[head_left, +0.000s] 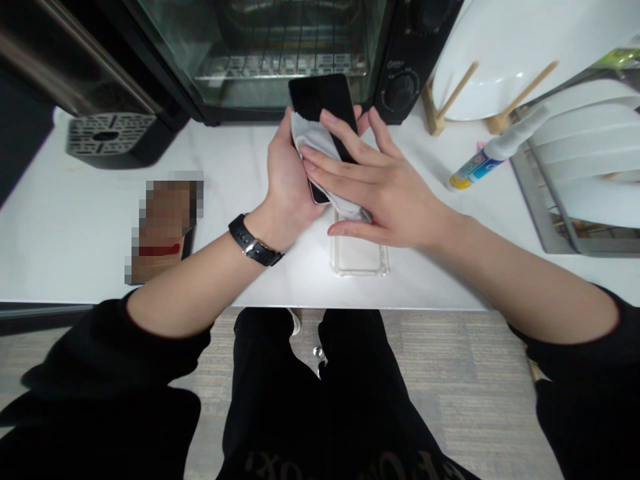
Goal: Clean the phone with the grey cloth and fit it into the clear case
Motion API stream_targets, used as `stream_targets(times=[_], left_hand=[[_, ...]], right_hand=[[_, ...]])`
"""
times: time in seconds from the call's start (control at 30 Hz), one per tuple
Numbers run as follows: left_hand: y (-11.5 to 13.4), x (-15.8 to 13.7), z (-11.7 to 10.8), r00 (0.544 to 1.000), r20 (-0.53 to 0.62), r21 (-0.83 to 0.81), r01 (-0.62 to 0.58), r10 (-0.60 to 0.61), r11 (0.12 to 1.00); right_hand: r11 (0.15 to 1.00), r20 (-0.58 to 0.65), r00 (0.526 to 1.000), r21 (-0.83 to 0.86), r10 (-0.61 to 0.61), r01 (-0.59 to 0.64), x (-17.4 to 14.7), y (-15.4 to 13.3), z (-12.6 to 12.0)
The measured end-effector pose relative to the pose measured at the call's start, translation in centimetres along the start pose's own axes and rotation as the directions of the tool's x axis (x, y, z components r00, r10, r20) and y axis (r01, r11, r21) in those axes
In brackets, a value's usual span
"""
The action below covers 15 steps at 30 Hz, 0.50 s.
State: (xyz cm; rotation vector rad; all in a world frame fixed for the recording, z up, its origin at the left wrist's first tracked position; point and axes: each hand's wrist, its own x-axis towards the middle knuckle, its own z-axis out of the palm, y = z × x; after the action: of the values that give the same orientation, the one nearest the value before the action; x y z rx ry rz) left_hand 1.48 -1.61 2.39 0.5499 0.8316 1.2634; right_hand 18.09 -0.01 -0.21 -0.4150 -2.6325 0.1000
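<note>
My left hand [287, 175] is closed around a smartphone [325, 97], cradling it from below with the dark screen facing up. A light grey cloth [316, 137] lies across the lower part of the screen. On top of it, my right hand [385, 180] presses the cloth against the phone, fingers laid across it and the thumb apart. Below the hands a clear phone case [361, 259] rests on the white counter, its upper part hidden by the right hand.
A black toaster oven [295, 60] stands behind the hands. At left are a machine with a drip tray [111, 133] and a pixelated flat object [163, 230]. A spray bottle [480, 167], a plate on a wooden rack [500, 60] and a metal dish rack [550, 233] are at right.
</note>
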Motion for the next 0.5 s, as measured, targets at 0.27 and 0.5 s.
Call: stream_targets(times=[0.27, 0.5], left_hand=[[1.3, 1.0, -0.7, 0.981, 0.007, -0.110, -0.193, 0.195, 0.975], [-0.2, 1.4, -1.0, 0.990, 0.086, 0.067, -0.116, 0.110, 0.991]], right_hand=[[0.998, -0.101, 0.994, -0.055, 0.030, -0.035, -0.4, 0.2, -0.6], [0.940, -0.209, 0.942, -0.163, 0.262, -0.298, -1.0, 1.1, -0.9]])
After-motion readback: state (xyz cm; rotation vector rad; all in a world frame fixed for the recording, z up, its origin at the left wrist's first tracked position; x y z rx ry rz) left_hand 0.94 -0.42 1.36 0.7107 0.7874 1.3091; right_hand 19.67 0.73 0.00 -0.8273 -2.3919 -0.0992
